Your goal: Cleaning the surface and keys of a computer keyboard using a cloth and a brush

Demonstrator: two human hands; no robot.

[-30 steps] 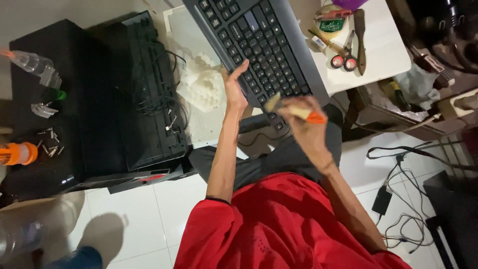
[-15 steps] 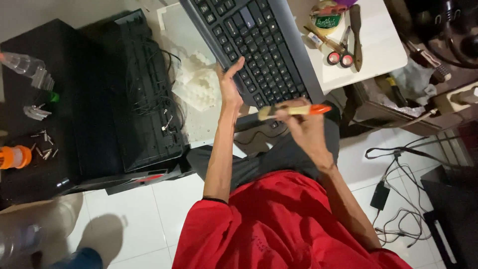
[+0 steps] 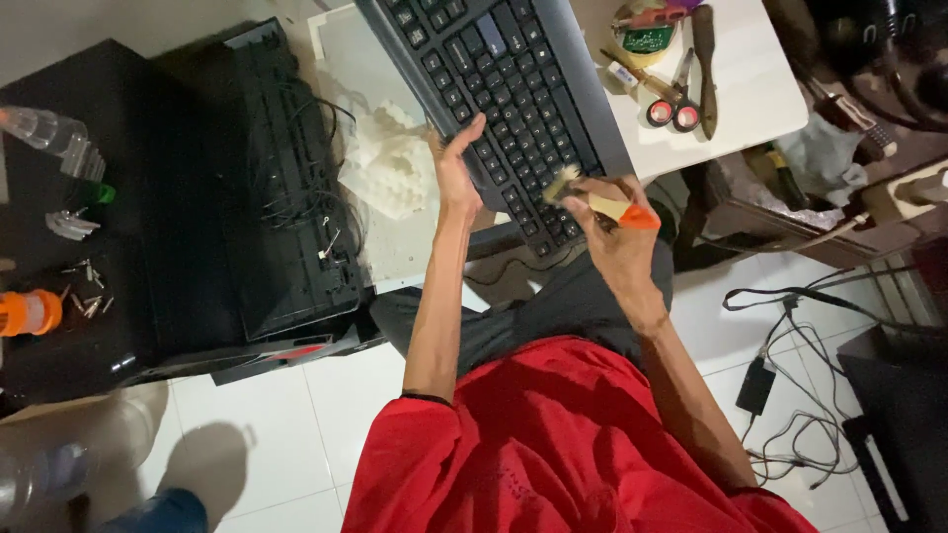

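Over the lap, the right hand (image 3: 617, 232) is closed around a small orange-handled brush (image 3: 597, 200), bristles on the near keys of the black keyboard (image 3: 504, 99). The left hand (image 3: 454, 173) steadies the keyboard's edge, fingers spread; short, light strokes along the key rows seem best.

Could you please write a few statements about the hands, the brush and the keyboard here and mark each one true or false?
1. The right hand holds a brush with an orange handle end. True.
2. The brush bristles are at the keyboard. True.
3. The left hand holds the scissors. False: it rests on the keyboard's edge; the scissors lie on the white table.
4. The keyboard is white. False: it is black.
5. The person wears a red shirt. True.
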